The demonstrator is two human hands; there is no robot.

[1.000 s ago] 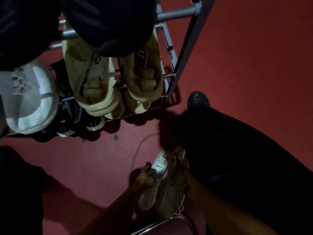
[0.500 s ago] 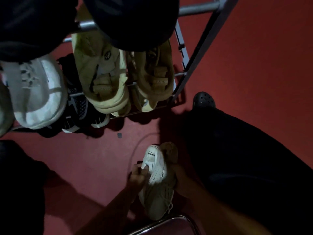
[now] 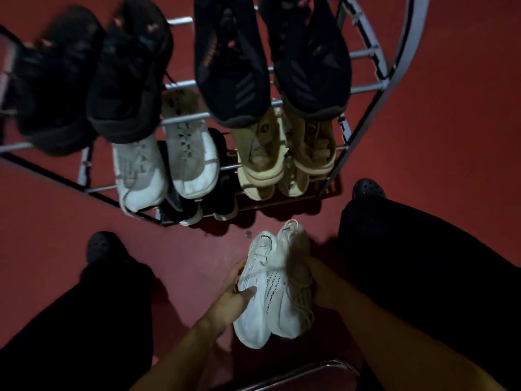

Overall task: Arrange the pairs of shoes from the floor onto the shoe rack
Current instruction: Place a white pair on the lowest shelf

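Both my hands hold a pair of white sneakers [image 3: 267, 289] pressed side by side, raised over the red floor in front of the metal shoe rack [image 3: 363, 88]. My left hand [image 3: 231, 294] grips the left shoe's side, thumb across its upper. My right hand [image 3: 318, 283] curls around the right shoe by its laces. The rack's top tier carries two pairs of black shoes [image 3: 234, 63]. Below sit a white pair [image 3: 166, 165] and a tan pair [image 3: 284, 153], with dark shoes [image 3: 194, 204] on the bottom tier.
My legs in dark trousers stand either side, with black clogs [image 3: 368, 189] at right and left [image 3: 100, 245]. A curved metal chair rail [image 3: 310, 371] lies at the bottom edge. Red floor [image 3: 451, 108] extends to the right of the rack.
The view has lifted and pulled back, so the rack's top tier now shows. The white pair has risen slightly in both hands and turned soles-inward together.
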